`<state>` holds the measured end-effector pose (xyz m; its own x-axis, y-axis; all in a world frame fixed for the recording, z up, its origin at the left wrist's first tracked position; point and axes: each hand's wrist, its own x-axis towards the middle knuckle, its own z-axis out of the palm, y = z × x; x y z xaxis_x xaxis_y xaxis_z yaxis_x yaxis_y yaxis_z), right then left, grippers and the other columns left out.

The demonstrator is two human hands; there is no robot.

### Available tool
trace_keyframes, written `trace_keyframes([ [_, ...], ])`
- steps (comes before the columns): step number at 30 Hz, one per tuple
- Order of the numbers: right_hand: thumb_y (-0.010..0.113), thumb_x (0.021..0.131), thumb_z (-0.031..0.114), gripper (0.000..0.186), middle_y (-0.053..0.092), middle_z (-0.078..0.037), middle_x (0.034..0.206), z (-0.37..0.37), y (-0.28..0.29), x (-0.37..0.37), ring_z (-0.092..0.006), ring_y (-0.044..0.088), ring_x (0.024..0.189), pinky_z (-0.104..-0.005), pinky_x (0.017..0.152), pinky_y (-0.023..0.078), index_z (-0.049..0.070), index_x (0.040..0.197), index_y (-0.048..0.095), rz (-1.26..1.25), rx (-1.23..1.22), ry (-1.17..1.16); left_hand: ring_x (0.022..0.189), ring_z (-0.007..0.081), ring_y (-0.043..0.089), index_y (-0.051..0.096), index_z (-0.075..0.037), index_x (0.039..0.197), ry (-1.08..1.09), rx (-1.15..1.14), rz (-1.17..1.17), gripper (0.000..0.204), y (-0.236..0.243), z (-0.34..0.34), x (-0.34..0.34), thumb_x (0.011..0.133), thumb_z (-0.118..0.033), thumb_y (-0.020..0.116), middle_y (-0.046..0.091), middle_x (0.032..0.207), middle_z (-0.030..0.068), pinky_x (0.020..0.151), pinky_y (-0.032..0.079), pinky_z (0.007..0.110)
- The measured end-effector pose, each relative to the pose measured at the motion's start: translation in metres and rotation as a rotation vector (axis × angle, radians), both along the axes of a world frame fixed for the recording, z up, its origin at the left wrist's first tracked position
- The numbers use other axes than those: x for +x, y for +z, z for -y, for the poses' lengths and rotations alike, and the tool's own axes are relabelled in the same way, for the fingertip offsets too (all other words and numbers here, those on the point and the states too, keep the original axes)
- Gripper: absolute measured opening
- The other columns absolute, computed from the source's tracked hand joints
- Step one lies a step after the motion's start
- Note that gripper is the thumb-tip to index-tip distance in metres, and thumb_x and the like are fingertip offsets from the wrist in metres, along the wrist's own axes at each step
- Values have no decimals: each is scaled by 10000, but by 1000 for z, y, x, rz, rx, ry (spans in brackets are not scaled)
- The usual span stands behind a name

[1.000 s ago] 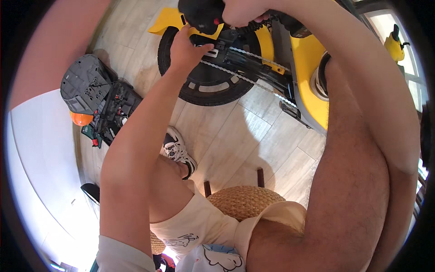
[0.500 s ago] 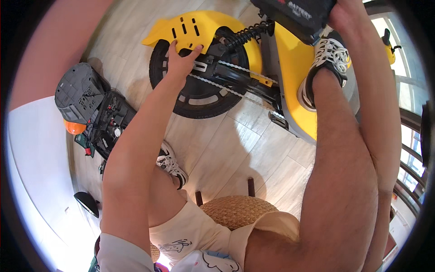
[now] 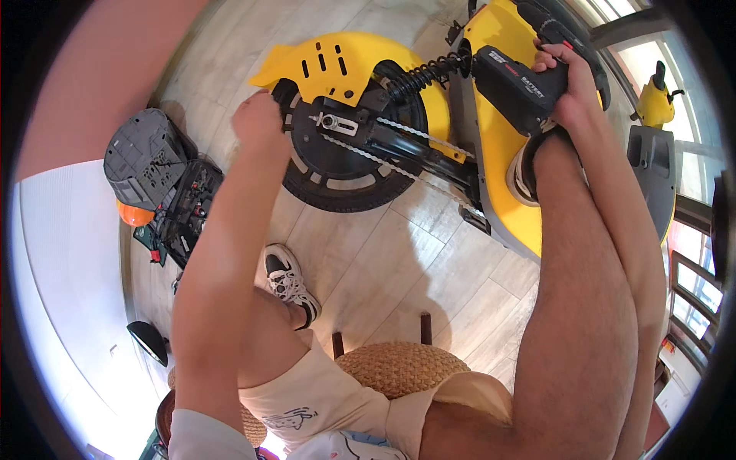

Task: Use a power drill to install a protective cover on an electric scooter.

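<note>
My right hand (image 3: 571, 84) grips a black cordless power tool by its handle, with the thick battery pack (image 3: 521, 88) toward me. The tool's head points away, over the yellow body panel (image 3: 498, 153) of a small vehicle lying on its side. At the left edge of the black wheel (image 3: 349, 188), my left hand (image 3: 258, 119) is closed, its fingers curled and mostly hidden; what they hold, if anything, does not show. Just right of it are the slotted yellow mudguard (image 3: 330, 65), the axle nut (image 3: 328, 121) and the chain (image 3: 383, 157).
An opened black tool case (image 3: 146, 165) lies on the floor to the left, near an orange round object (image 3: 134, 215). A coil spring (image 3: 429, 75) joins the wheel end to the body. Below me is a woven stool (image 3: 402, 368); my shoe (image 3: 287, 280) rests on the floor.
My left hand has left the mudguard and moved left to the wheel's edge, its fingers now curled. My right hand has brought the power tool lower in view, showing its handle and head.
</note>
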<state>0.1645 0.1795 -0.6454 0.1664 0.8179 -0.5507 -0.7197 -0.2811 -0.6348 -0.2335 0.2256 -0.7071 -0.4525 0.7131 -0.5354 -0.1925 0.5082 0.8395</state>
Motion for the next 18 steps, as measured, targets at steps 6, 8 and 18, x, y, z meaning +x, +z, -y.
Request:
trace_keyframes([
  [6, 576, 856, 27, 275, 478, -17, 679, 5, -2, -1, -99, 469, 582, -230, 605, 479, -50, 1120, 558, -38, 92, 28, 1006, 238, 595, 570, 12, 1051, -255, 411, 37, 189, 95, 74, -43, 892, 3, 469, 576, 1072, 113, 926, 488, 383],
  [8, 571, 858, 28, 275, 474, -16, 678, 5, -1, -2, -96, 466, 582, -230, 605, 477, -51, 1121, 555, -8, 95, 39, 993, 232, 595, 568, 8, 1030, -210, 381, 105, 176, 106, 85, -60, 879, 11, 478, 572, 1061, 111, 936, 480, 372],
  [18, 560, 848, 44, 291, 445, 0, 658, -4, -7, -8, -102, 462, 584, -237, 599, 463, -35, 1128, 541, 115, -6, 47, 955, 190, 560, 582, 9, 1055, -163, 522, 85, 168, 137, 79, -168, 911, -45, 513, 567, 1065, 93, 954, 419, 341],
])
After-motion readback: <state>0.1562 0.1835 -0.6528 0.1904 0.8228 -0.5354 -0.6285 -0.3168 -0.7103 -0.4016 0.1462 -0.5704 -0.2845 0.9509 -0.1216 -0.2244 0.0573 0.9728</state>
